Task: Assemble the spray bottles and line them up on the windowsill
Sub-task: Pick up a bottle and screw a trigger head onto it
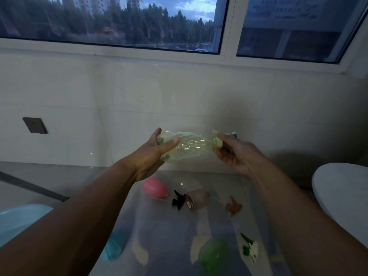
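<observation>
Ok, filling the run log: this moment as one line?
left hand: holds clear bottle sideways | right hand: on green spray head | windowsill: no bottles

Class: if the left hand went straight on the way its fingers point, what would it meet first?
Probably the tiled wall under the windowsill; the left hand already grips the clear bottle. Depth is unclear.

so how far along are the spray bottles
Nothing stands on the windowsill yet. In hand: the left hand holds the clear bottle sideways while the right hand works the green spray head at its neck. Left: the pink bottle, green bottle and loose heads on the floor.
</observation>
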Tool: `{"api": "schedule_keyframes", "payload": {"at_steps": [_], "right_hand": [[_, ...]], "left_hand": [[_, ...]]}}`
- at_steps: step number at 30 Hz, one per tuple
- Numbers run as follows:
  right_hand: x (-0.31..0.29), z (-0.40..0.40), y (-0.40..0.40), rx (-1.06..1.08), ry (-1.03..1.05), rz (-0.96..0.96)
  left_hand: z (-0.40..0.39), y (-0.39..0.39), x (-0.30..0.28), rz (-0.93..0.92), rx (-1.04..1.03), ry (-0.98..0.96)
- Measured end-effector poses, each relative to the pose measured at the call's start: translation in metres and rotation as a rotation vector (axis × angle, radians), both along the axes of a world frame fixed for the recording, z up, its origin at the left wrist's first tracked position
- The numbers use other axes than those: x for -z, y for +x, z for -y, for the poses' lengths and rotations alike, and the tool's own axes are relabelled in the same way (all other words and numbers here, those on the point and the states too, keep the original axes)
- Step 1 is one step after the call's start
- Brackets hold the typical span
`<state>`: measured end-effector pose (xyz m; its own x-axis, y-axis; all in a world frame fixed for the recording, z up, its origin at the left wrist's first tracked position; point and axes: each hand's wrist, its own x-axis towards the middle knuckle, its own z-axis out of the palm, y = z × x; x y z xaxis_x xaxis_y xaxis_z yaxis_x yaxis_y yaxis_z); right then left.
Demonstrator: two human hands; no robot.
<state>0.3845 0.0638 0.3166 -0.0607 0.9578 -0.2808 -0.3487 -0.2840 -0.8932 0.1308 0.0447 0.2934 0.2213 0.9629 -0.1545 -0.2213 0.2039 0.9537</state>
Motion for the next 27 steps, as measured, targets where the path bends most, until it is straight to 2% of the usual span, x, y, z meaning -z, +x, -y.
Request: {"api": "schedule_keyframes", "payload": {"at_steps": [4, 6, 10, 13, 15, 17, 20, 23, 27], "right_hand": [[-0.001, 0.002, 0.009, -0.007, 0.181, 0.082], [-0.003, 0.003, 0.012, -0.014, 0.217, 0.142], [0.001, -0.001, 0.011, 0.033, 0.095, 0.133], [0.008, -0.001, 0.008, 0.036, -0.073, 0.126], [0.011, 0.0, 0.005, 0.05, -0.089, 0.176], [0.011, -0.002, 0.004, 0.058, -0.03, 0.219], [0.001, 0.001, 0.005, -0.118, 0.044, 0.201], [-0.008, 0.003, 0.01, -0.236, 0.08, 0.146], [-0.002, 0.004, 0.005, -0.129, 0.037, 0.386]], "left_hand": [[0.003, -0.001, -0.007, -0.177, 0.126, -0.251], [0.002, -0.002, -0.007, -0.229, 0.095, -0.171], [0.002, -0.006, -0.016, -0.04, 0.093, 0.09], [0.002, -0.015, -0.022, -0.055, 0.203, 0.203], [0.003, -0.015, -0.023, -0.044, 0.207, 0.17], [0.006, -0.008, -0.023, -0.048, 0.122, 0.068], [0.004, 0.001, -0.013, -0.064, -0.004, -0.032], [0.004, -0.002, -0.008, 0.016, 0.025, -0.082], [0.006, -0.009, -0.001, 0.051, 0.047, -0.014]]}}
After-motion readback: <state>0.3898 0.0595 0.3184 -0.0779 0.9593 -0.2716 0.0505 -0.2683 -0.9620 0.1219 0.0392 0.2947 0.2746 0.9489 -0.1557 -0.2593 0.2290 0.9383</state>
